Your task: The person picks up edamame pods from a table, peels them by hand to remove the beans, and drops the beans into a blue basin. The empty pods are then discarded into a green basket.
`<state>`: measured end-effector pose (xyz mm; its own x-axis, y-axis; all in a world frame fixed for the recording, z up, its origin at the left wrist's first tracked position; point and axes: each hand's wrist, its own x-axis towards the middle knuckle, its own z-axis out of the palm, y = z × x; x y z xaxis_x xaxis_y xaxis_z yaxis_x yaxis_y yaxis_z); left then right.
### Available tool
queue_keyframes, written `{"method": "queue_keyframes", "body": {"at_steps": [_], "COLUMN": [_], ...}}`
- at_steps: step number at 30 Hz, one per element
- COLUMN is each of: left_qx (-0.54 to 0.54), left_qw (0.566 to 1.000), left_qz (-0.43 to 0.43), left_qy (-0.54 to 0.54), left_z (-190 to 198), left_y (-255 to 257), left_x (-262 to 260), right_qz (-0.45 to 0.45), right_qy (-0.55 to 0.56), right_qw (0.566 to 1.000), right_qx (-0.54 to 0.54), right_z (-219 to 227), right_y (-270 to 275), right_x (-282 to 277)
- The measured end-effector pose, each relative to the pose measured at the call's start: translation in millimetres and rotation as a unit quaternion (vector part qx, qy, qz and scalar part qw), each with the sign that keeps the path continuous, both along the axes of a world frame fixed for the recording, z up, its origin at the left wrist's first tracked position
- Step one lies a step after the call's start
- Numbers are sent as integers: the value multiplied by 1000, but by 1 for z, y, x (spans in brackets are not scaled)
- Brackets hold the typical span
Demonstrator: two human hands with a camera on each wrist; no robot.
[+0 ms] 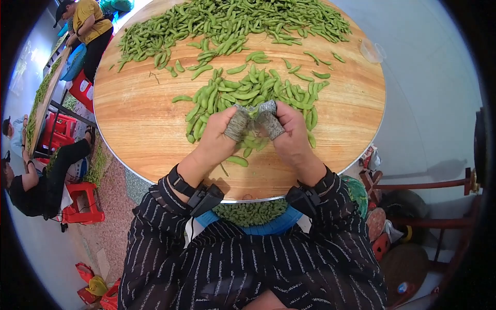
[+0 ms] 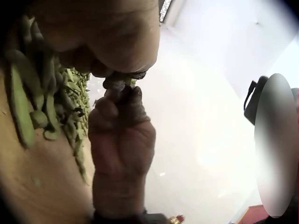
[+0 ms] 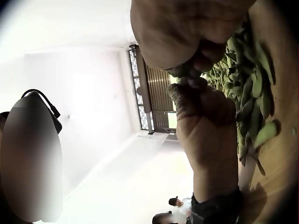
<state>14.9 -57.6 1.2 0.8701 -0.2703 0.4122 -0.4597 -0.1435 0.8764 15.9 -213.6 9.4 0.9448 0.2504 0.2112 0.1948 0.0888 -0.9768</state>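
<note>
Over a small heap of green soybean pods (image 1: 243, 90), my left hand (image 1: 217, 134) and right hand (image 1: 293, 135) meet thumb to thumb. Grey knitted sleeves (image 1: 236, 125) cover the thumbs and some fingers. Between the fingertips the two hands pinch a soybean pod (image 2: 133, 82), mostly hidden; a bit of green shows in the left wrist view. The right hand (image 2: 122, 144) faces the camera there with curled fingers. In the right wrist view the left hand (image 3: 208, 140) is curled the same way. Just below the hands lies a single loose pod (image 1: 237, 161).
A big pile of pods (image 1: 232, 23) covers the far side of the round wooden table (image 1: 150, 103). A clear plastic cup (image 1: 373, 51) lies at its right edge. Below the near edge sits a blue basin (image 1: 279, 223) of green beans. Other people work at a table on the left.
</note>
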Motion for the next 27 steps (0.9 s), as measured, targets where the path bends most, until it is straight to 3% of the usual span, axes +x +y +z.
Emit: {"method": "queue_keyframes", "body": {"at_steps": [1,3,4,5,6,7,9,10,11,12,13,14,15,16,17,18,19,21,22,23,24,26,27], "left_qx": [0,-156,-155,-233,-308,-308,-366,-365,-328,-289,-289,-178,-62,-62,12,86,87,-104,-104,-197,-284,-307,-330], "left_qw": [1000,949,949,910,861,861,802,803,837,868,868,943,986,986,996,996,996,981,981,932,854,834,814], "left_qz": [-1,-67,-68,-104,-139,-139,-223,-223,-186,-148,-147,-81,-11,-11,-9,-7,-6,-72,-73,-122,-168,-183,-197], "left_qy": [0,267,267,326,381,381,416,415,396,375,375,270,156,157,92,27,27,150,150,280,402,419,436], "left_z": [0,-2,-2,-3,-3,-3,-3,-3,-2,-1,2,6,8,5,-2,-5,-5,-2,-1,-1,-1,0,1], "left_y": [1,5,5,5,6,6,6,6,5,5,0,-7,-11,-8,-2,1,0,-5,-2,5,9,11,11], "left_x": [0,0,1,1,1,1,1,1,2,2,-1,-5,-7,-5,0,1,1,0,1,3,5,4,3], "right_qz": [12,23,26,29,28,50,71,73,76,77,81,84,84,79,74,75,77,78,68,58,58,16,16], "right_qy": [-42,-83,-128,-172,-172,-158,-144,-63,19,18,65,112,112,104,97,99,111,122,67,12,11,-208,-208], "right_qw": [999,996,990,982,982,985,987,995,996,996,991,982,982,985,987,987,987,987,995,998,998,976,976], "right_qx": [-7,-13,-45,-78,-77,-48,-19,10,40,40,83,126,126,113,100,100,86,73,40,7,7,-64,-64], "right_z": [-2,-3,-3,-2,-1,0,0,1,2,1,-2,-3,-3,-3,-4,-3,0,0,-2,-3,-1,2,2], "right_y": [0,-2,-4,-5,-5,-5,-5,-6,-6,-7,-9,-11,-11,-11,-10,-9,-8,-7,-7,-7,-5,-2,-2], "right_x": [1,3,4,5,5,5,4,4,4,5,8,9,9,9,8,7,6,6,6,5,5,3,3]}}
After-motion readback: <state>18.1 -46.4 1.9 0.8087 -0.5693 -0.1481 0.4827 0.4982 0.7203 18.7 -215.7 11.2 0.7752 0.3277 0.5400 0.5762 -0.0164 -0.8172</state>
